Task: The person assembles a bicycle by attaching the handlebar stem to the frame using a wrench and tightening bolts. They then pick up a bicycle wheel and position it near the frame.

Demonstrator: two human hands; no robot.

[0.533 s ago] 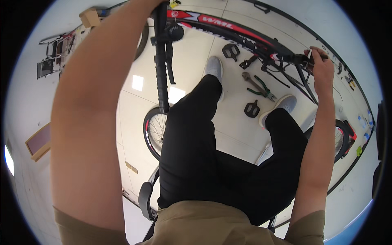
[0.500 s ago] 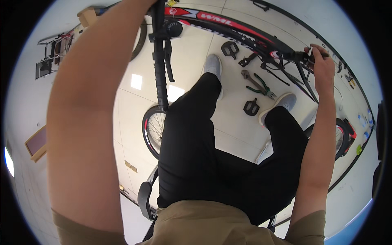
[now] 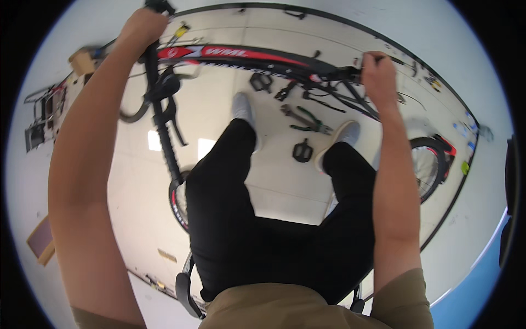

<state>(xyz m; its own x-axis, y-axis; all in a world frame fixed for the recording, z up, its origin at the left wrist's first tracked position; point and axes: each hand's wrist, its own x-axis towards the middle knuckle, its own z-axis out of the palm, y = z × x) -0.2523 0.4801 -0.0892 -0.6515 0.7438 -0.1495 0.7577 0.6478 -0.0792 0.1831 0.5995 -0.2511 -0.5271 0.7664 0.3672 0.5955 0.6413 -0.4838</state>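
A red and black bicycle frame (image 3: pixel 241 54) spans the upper part of the view in front of my knees. My left hand (image 3: pixel 145 27) is closed around the far part of its black handlebar (image 3: pixel 164 134); the fingers are partly hidden. At the frame's seat end, my right hand (image 3: pixel 379 77) is curled in a fist against the black seat clamp (image 3: pixel 348 74). Its fingertips are hard to see. Below the frame, an adjustable wrench (image 3: pixel 294 114) and green-handled pliers (image 3: pixel 312 125) lie on the floor. One black pedal (image 3: pixel 302 151) rests near my right shoe, another pedal (image 3: pixel 261 82) near my left.
A detached-looking wheel (image 3: pixel 430 170) stands at the right beside a red part (image 3: pixel 450 151). Another wheel (image 3: pixel 178 205) shows by my left knee. A cardboard box (image 3: pixel 82 63) and a folded metal rack (image 3: pixel 46 112) are at far left. Small tools (image 3: pixel 433 83) lie at far right.
The whole view has shifted, so the bicycle, floor tools and my legs appear farther left and lower. My left hand has come into view at the handlebar. My right hand stays at the seat clamp.
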